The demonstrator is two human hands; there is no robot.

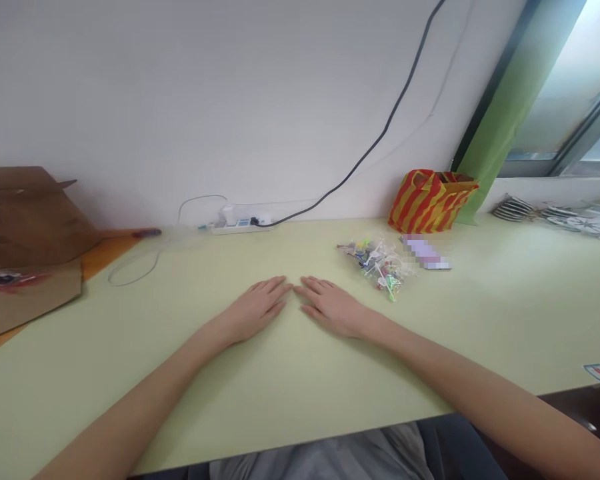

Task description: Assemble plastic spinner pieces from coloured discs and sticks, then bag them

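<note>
Both of my hands lie flat, palms down, on the pale green table (300, 387). My left hand (257, 308) has its fingers stretched out toward the middle and holds nothing. Close beside it, my right hand (333, 308) rests the same way, its fingertips almost meeting those of the left. Just beyond the right hand sits a heap of small clear plastic packets (380, 265) with colourful little pieces inside; what the pieces are I cannot make out. Neither hand touches the packets.
A phone-like flat object (426, 253), partly blurred, lies by a red-and-yellow striped bag (430, 203). Against the wall stands a white power strip (240, 225) with a black cable (380, 137). An open cardboard box (30, 227) is at left; striped items (513, 208) lie far right.
</note>
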